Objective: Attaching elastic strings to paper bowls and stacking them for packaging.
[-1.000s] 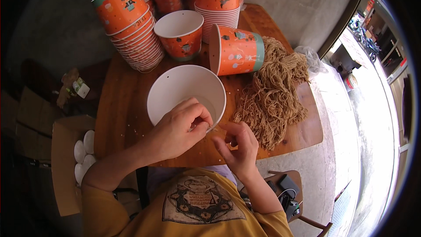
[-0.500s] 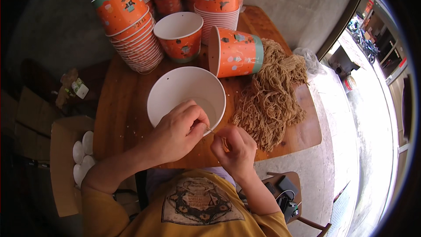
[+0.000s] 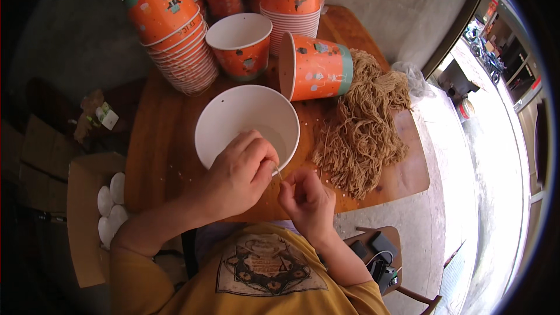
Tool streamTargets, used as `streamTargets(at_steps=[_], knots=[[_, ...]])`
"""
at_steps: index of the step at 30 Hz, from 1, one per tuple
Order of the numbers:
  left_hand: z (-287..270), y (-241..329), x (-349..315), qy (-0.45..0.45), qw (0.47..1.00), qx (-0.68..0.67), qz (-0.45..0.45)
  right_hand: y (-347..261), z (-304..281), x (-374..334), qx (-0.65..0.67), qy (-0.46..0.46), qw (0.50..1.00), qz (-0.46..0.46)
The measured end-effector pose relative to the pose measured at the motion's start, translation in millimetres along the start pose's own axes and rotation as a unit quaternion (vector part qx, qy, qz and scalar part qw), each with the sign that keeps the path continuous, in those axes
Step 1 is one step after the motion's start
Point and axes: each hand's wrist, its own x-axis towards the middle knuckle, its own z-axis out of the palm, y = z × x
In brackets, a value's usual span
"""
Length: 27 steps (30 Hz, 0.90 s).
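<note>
A large paper cup point(image 3: 248, 111) stands upright before me, its white inside showing and a small hole near its far rim. Over its near rim, my left hand point(image 3: 242, 169) is closed in a pinch. A short piece of thin cord point(image 3: 278, 172) runs from there to my right hand point(image 3: 309, 201), whose thumb and fingertips are pressed together on it. The cord's ends are hidden by my fingers. Right of the cup lies a tangled bundle of tan cords point(image 3: 367, 128), apart from both hands.
An orange cup point(image 3: 318, 67) lies on its side against the bundle; another cup point(image 3: 242, 46) stands behind. Stacked cups point(image 3: 175, 41) line the back of the wooden table point(image 3: 157, 157). A cardboard box point(image 3: 84, 221) with white round things is at left, a chair point(image 3: 396, 256) at right.
My right hand has shifted slightly left and down, its fingers drawn closer together. My left hand stays at the rim, and the cord between them now slants more steeply.
</note>
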Motion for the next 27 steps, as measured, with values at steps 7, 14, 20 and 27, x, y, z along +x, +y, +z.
streamTargets(at_steps=[7, 14, 20, 27], knots=[[-12.4, -3.0, -6.9, -0.025, 0.998, -0.028, -0.050, 0.6, -38.3, 7.8, 0.005, -0.118, 0.993, 0.002], [-29.6, -2.1, -36.3, -0.044, 0.982, 0.171, 0.064, -26.2, -56.6, 72.7, -0.032, -0.157, 0.967, -0.196], [-48.9, -19.2, -53.1, -0.009, 0.962, 0.256, 0.091, -16.5, 0.2, 106.9, -0.064, -0.252, 0.940, -0.220], [-33.4, -16.5, -37.6, 0.081, 0.978, 0.173, -0.087, -25.6, 25.4, 104.8, -0.061, -0.242, 0.951, -0.180]])
